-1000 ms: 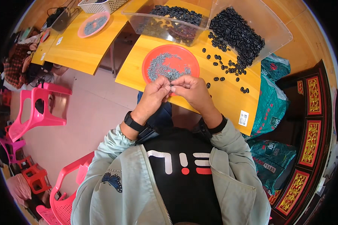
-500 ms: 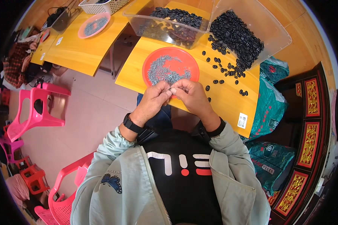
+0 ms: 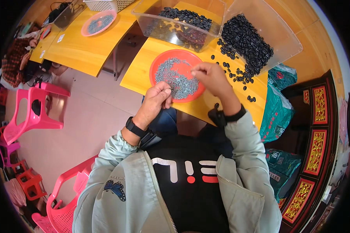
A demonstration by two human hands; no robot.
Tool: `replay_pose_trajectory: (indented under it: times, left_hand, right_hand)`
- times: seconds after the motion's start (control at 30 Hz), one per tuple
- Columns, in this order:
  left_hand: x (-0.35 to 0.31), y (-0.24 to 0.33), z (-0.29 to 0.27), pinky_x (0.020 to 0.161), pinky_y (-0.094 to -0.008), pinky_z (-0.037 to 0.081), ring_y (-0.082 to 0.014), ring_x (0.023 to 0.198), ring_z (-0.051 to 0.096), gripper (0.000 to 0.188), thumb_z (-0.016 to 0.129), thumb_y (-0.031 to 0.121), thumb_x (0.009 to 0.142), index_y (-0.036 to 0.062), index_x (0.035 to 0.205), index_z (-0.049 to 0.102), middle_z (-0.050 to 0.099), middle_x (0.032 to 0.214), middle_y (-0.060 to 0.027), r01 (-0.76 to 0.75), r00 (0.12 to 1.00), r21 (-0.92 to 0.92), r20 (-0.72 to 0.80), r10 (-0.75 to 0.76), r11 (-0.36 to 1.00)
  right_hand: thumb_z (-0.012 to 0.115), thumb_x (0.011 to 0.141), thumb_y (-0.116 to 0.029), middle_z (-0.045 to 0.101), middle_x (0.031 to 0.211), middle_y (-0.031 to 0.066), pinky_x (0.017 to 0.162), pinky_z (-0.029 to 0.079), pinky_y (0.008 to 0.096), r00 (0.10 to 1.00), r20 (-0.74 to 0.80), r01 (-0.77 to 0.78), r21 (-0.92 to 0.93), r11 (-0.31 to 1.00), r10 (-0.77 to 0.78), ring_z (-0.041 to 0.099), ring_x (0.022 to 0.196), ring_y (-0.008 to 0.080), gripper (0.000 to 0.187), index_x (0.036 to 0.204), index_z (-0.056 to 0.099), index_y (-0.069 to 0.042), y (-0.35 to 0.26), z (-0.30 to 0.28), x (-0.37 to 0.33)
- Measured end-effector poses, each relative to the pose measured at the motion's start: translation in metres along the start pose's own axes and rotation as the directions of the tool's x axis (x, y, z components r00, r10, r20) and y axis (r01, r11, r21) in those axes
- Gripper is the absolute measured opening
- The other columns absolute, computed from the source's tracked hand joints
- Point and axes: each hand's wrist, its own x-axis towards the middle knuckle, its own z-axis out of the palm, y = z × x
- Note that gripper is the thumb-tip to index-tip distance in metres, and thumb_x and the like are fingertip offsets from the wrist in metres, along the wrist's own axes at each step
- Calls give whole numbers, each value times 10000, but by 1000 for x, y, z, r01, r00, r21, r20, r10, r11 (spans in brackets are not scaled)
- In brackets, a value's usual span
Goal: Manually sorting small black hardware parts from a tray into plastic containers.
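Observation:
My left hand is closed in a pinch at the near left rim of a red plate. Whatever it grips is too small to make out. Over the plate's right side is my right hand, its thumb and fingertips pressed together; I cannot see what is between them. Small grey screw-like pieces are spread in the plate. Small black oval parts with holes lie loose on the yellow table, to the right of my right hand.
A clear bin heaped with black parts lies tipped at the far right, beside another clear bin. A pink plate of grey pieces sits on the far left table. Pink chairs stand left; green sacks stand right.
My hands were together at the plate's near rim and are now apart. The right hand has moved up and right over the plate's right side; the left has shifted slightly left.

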Motion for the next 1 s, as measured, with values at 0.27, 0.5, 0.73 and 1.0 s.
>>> replay_pose_trajectory:
  times: [0.27,0.5,0.73,1.0]
  left_hand:
    - [-2,6,-11,489,-201,351,-84,531,451,125,448,119,880,55,775,466,486,633,-13,-12,1000,39,0,12,999]
    - [-2,7,-22,474,-196,343,-80,516,451,123,444,138,869,63,776,474,490,620,-10,-1,999,14,-51,2,1000]
    - [-3,9,-23,466,-194,340,-79,506,448,119,441,137,869,65,783,480,491,613,-8,23,995,14,-93,-22,1000]
    - [-3,9,-21,463,-192,343,-78,498,442,109,439,125,872,70,786,479,492,607,-6,31,996,-7,-87,-32,999]
  right_hand:
    - [616,715,-186,645,802,155,701,485,401,990,-29,-128,-627,768,141,620,779,322,167,842,687,-104,12,-7,50]
    - [617,710,-158,644,793,150,682,480,403,991,76,-44,-572,819,106,619,764,315,145,828,687,-109,13,13,62]
    - [599,726,-151,639,761,126,676,477,405,981,189,104,-666,739,32,615,768,314,114,801,661,-92,15,20,66]
    - [593,730,-141,642,791,131,668,479,402,996,71,6,-700,714,60,616,765,309,122,812,664,-85,12,6,70]
